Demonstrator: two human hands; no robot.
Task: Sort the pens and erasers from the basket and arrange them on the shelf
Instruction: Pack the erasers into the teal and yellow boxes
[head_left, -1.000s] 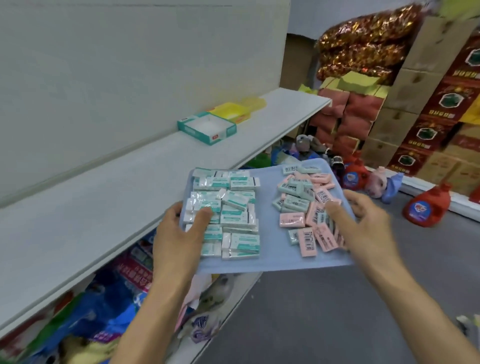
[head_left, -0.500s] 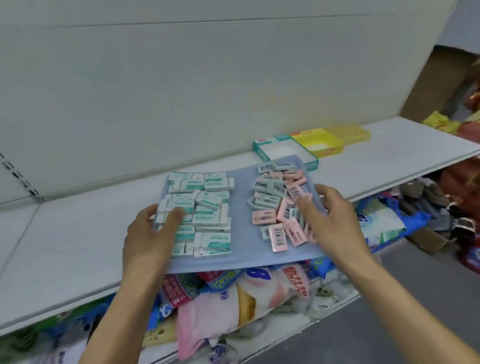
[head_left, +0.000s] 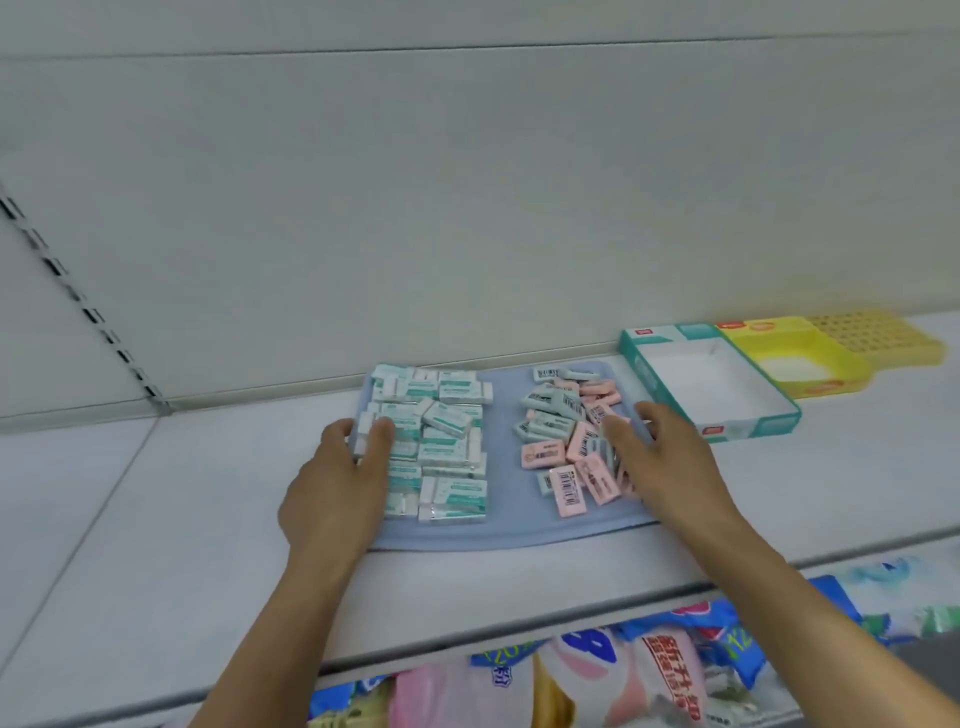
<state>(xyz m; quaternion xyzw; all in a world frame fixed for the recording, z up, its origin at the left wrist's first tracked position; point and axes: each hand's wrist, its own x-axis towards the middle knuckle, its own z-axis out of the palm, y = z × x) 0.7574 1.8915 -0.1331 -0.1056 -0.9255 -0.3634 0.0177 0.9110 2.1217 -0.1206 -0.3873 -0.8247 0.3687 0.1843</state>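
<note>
Both forearms are reaching forward over the shelf (head_left: 156, 519); the left hand (head_left: 337, 478) is gripping the blue tray's (head_left: 504, 499) left edge, thumb on the white-green erasers (head_left: 431, 441); the right hand (head_left: 660, 457) is grasping its right edge beside the pink erasers (head_left: 571, 441); the tray is lying on the shelf.

body: person, two arms | left hand (head_left: 335, 488): bare, no glove | right hand (head_left: 667, 462): bare | forearms: no sleeves

A single head-worn camera looks forward and down from close above the white shelf (head_left: 156, 519), facing its back panel at 12 o'clock. Both forearms enter from 6 o'clock toward the blue tray (head_left: 504, 525) at centre. The wide lens bends the shelf edge; the lower shelf shows at 5 o'clock.
</note>
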